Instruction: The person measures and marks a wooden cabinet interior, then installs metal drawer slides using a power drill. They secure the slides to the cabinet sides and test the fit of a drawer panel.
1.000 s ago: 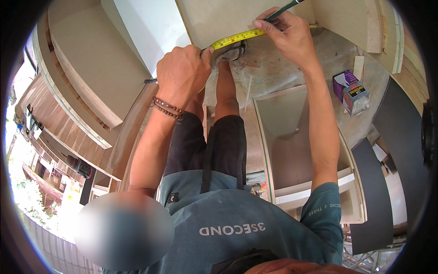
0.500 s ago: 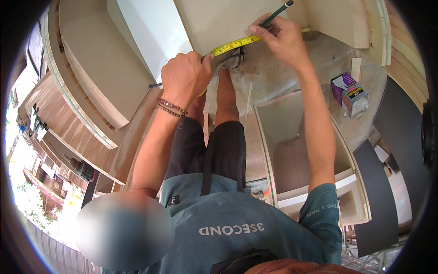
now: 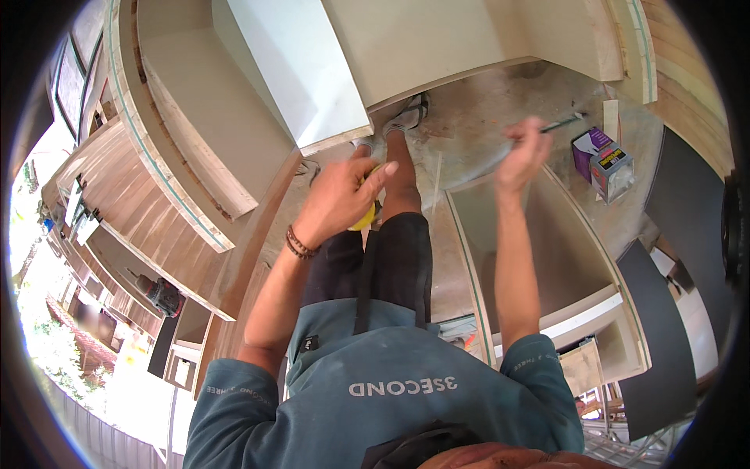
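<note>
My left hand (image 3: 341, 200) is wrapped round a yellow tape measure (image 3: 364, 220) in front of my legs, its thumb pointing up and to the right. Most of the tape's case is hidden by the palm and fingers. My right hand (image 3: 525, 153), smeared by motion, holds a dark pencil (image 3: 561, 123) that sticks out to the right. It is over the far end of an open wooden cabinet box (image 3: 547, 258) lying on the floor. Beyond my left hand stands a white-faced panel (image 3: 301, 70) with a raw wood edge.
A purple box (image 3: 587, 148) and a grey-topped container (image 3: 612, 173) sit on the floor at right, beside dark panels (image 3: 652, 344). A drill (image 3: 162, 295) lies on the wooden surface at left. Large beige boards (image 3: 461, 39) stand ahead, near my feet.
The yellow blade stretched between my hands is no longer seen extended. Both hands have come back toward me, the right one also moving right with the pencil.
</note>
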`<state>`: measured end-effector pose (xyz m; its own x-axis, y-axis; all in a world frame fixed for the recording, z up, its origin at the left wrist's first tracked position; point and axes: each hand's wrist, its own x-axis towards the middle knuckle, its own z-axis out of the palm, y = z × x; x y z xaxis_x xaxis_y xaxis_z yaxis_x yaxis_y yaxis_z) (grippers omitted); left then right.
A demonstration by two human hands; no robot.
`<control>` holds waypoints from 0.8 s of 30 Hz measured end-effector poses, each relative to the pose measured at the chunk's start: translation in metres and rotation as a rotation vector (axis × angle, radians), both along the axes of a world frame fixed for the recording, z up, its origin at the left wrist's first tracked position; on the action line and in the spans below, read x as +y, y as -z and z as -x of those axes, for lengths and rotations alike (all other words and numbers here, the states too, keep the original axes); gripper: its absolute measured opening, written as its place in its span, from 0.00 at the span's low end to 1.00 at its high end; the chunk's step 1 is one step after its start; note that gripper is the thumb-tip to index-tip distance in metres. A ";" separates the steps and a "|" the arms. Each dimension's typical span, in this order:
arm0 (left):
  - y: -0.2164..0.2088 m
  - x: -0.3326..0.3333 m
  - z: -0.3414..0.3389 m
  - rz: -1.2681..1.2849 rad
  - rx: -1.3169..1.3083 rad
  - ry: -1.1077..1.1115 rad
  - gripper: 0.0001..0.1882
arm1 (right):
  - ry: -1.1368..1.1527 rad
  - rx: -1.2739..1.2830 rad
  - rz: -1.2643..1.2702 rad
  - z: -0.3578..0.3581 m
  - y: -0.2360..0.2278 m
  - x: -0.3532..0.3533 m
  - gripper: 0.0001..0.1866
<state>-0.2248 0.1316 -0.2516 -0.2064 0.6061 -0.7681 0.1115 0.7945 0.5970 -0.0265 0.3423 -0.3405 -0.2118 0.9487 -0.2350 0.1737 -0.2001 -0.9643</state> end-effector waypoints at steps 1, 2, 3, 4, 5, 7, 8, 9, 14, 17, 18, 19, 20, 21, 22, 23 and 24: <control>0.004 -0.010 -0.006 0.015 -0.036 -0.039 0.26 | -0.020 -0.175 0.093 0.007 0.000 -0.020 0.13; 0.008 -0.020 -0.011 0.029 -0.068 -0.083 0.27 | -0.107 -0.136 0.221 0.017 0.002 -0.039 0.14; 0.011 -0.031 -0.015 -0.005 -0.039 -0.026 0.28 | -0.186 -0.100 0.350 0.029 0.002 -0.060 0.15; 0.009 -0.036 -0.017 -0.021 -0.004 -0.027 0.29 | -0.230 -0.074 0.439 0.043 0.002 -0.081 0.16; 0.007 -0.040 -0.019 -0.035 0.032 -0.025 0.31 | -0.270 -0.045 0.529 0.057 0.001 -0.101 0.18; 0.008 -0.051 -0.021 0.006 0.030 -0.033 0.37 | -0.278 0.072 0.550 0.079 0.008 -0.138 0.24; 0.013 -0.056 -0.021 0.062 -0.009 -0.040 0.39 | -0.282 0.009 0.549 0.087 0.008 -0.146 0.26; 0.017 -0.059 -0.021 0.088 -0.037 -0.135 0.37 | -0.291 -0.055 0.549 0.094 0.006 -0.152 0.28; 0.037 -0.062 -0.016 0.075 0.062 -0.402 0.34 | -0.108 0.043 0.617 0.100 0.016 -0.155 0.22; 0.045 -0.047 -0.007 0.056 -0.083 -0.557 0.33 | -0.012 0.243 0.618 0.083 0.016 -0.129 0.20; 0.048 -0.042 -0.008 0.041 -0.140 -0.610 0.33 | 0.009 0.236 0.593 0.079 0.011 -0.120 0.20; 0.053 -0.036 -0.009 0.038 -0.208 -0.626 0.33 | 0.033 0.240 0.597 0.079 0.008 -0.113 0.21; 0.057 -0.029 -0.011 0.015 -0.276 -0.676 0.34 | 0.057 0.243 0.600 0.078 0.006 -0.107 0.21; 0.059 -0.020 -0.013 -0.010 -0.344 -0.731 0.34 | 0.074 0.247 0.603 0.077 0.008 -0.100 0.22; 0.057 -0.008 -0.015 -0.034 -0.407 -0.784 0.34 | 0.082 0.270 0.590 0.076 0.013 -0.095 0.22; 0.054 0.006 -0.021 -0.050 -0.441 -0.933 0.25 | 0.087 0.292 0.578 0.074 0.018 -0.088 0.22; 0.055 0.012 -0.024 -0.058 -0.435 -0.952 0.25 | 0.097 0.320 0.570 0.077 0.018 -0.084 0.22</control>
<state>-0.2007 0.1436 -0.3065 -0.3304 0.3764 -0.8655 -0.7779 0.4107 0.4756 -0.1032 0.2582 -0.3586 -0.2738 0.7129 -0.6456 -0.1483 -0.6945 -0.7040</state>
